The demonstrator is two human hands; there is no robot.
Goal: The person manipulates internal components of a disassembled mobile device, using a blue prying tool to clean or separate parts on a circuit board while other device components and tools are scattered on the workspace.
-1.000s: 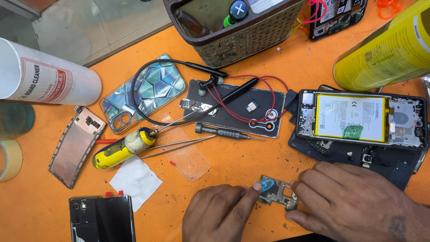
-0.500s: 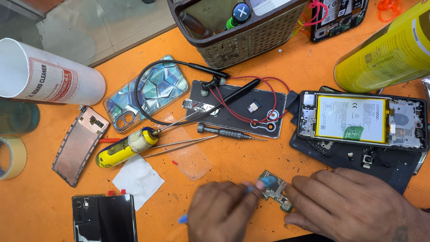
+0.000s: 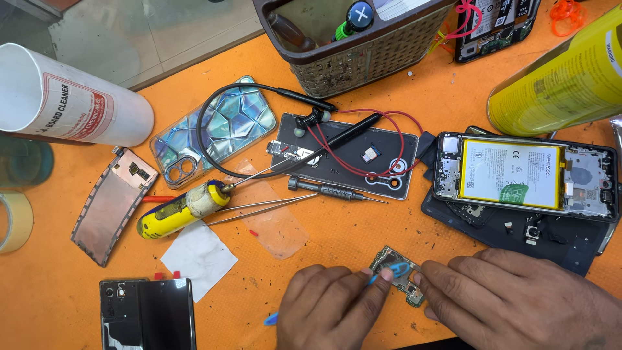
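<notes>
Blue tool (image 3: 382,275) pinched in left hand (image 3: 330,308); right hand (image 3: 512,295) grips circuit board (image 3: 398,272).

Matt orange counter (image 3: 453,91); glossy plastic phone case (image 3: 220,133); woven plastic basket (image 3: 363,61); shiny metal tweezers (image 3: 265,209); matt white paper (image 3: 199,258).

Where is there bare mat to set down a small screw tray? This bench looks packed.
Bare orange mat lies between the small screwdriver and the hands, and left of the white paper square below the copper-backed plate. The middle, around the open phone and basket, is crowded.
</notes>
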